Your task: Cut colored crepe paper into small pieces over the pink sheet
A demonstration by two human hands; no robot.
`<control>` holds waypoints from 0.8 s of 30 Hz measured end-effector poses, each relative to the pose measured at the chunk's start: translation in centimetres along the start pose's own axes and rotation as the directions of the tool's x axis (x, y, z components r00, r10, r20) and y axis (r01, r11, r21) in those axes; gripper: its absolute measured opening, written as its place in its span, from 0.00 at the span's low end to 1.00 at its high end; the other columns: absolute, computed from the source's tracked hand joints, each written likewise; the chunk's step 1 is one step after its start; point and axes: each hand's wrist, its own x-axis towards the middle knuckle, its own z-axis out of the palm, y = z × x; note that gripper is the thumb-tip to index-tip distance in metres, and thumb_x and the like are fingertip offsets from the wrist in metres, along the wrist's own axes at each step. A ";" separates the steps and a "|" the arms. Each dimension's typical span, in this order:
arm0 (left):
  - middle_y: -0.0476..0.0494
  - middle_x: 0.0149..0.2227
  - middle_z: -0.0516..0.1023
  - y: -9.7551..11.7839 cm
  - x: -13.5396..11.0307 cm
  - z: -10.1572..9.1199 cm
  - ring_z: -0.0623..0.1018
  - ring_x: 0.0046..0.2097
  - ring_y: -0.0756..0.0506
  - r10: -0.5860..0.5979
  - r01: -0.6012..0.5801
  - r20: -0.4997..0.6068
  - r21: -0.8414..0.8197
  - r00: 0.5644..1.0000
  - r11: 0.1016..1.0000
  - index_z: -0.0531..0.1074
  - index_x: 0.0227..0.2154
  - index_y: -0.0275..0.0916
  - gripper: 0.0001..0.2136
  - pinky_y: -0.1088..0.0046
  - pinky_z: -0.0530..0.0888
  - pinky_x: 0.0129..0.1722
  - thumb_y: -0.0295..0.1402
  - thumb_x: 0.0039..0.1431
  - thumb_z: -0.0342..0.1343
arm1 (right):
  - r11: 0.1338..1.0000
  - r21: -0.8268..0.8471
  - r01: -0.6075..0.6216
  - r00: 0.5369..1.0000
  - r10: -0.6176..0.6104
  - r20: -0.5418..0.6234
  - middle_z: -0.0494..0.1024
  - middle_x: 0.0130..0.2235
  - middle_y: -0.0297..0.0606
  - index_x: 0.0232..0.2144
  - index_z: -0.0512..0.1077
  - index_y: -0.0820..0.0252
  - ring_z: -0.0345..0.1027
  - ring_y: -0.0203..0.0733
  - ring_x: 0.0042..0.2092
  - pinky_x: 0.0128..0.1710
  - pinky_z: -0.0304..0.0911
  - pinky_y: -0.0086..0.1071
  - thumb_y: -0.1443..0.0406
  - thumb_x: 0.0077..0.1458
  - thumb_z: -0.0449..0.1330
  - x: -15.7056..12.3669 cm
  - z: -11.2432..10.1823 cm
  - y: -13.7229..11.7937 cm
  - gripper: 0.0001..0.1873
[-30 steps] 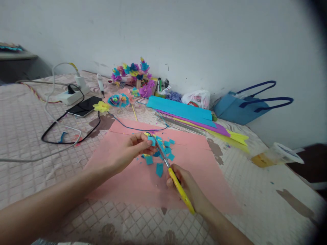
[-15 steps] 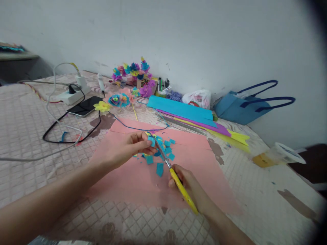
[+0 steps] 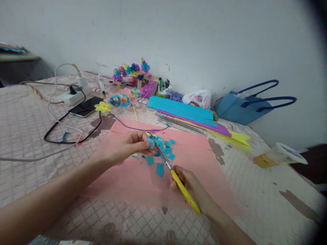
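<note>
Between the thumb and fingers of my left hand [image 3: 133, 146] is a small blue paper piece [image 3: 151, 143]. My right hand [image 3: 187, 183] is closed round the yellow handle of a pair of scissors [image 3: 182, 189]. The blades point up and left, with their tips close to the blue piece; whether they touch it I cannot tell. Below and behind the hands, several blue paper squares [image 3: 160, 169] and yellow bits lie scattered on a pink paper sheet [image 3: 194, 166]. My left fingers and the blades hide part of this pile.
Blue paper [image 3: 181, 110] and purple and yellow strips lie behind the sheet. Paper flowers [image 3: 120, 100], a phone [image 3: 87, 106], cables and a power strip [image 3: 74, 97] are at the left. A plastic tub [image 3: 278, 156] and blue bag [image 3: 242, 107] stand right.
The right hand and scissors have shifted very slightly to the right and down. My left hand keeps its pinch on the blue paper piece, which sits at a slightly different tilt.
</note>
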 end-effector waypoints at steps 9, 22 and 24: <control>0.42 0.32 0.83 0.1 0.1 -0.4 0.83 0.36 0.44 -0.029 0.029 0.029 0.005 0.999 1.000 0.68 0.27 0.36 0.09 0.70 0.78 0.38 0.33 0.54 0.64 | 0.975 0.140 -0.170 0.985 0.172 -0.002 0.58 0.18 0.28 0.20 0.56 0.56 0.46 0.31 0.20 0.17 0.43 0.24 0.55 0.48 0.52 0.0 0.3 -1.0 0.14; 0.44 0.30 0.82 0.3 0.1 -0.7 0.83 0.36 0.45 -0.088 0.090 0.077 -0.020 0.993 0.996 0.67 0.26 0.36 0.11 0.73 0.78 0.38 0.33 0.52 0.65 | 0.990 -0.094 0.109 0.984 -0.094 0.151 0.59 0.22 0.27 0.25 0.59 0.58 0.50 0.30 0.23 0.22 0.48 0.26 0.45 0.46 0.59 0.0 -0.4 0.5 0.24; 0.44 0.30 0.83 0.3 0.1 -0.7 0.83 0.35 0.46 -0.093 0.095 0.081 -0.021 0.992 0.995 0.67 0.25 0.36 0.11 0.73 0.78 0.38 0.33 0.52 0.65 | 0.991 -0.100 0.089 0.988 -0.075 0.138 0.58 0.21 0.27 0.24 0.58 0.57 0.49 0.29 0.22 0.20 0.47 0.25 0.45 0.45 0.59 -0.1 -0.3 0.1 0.25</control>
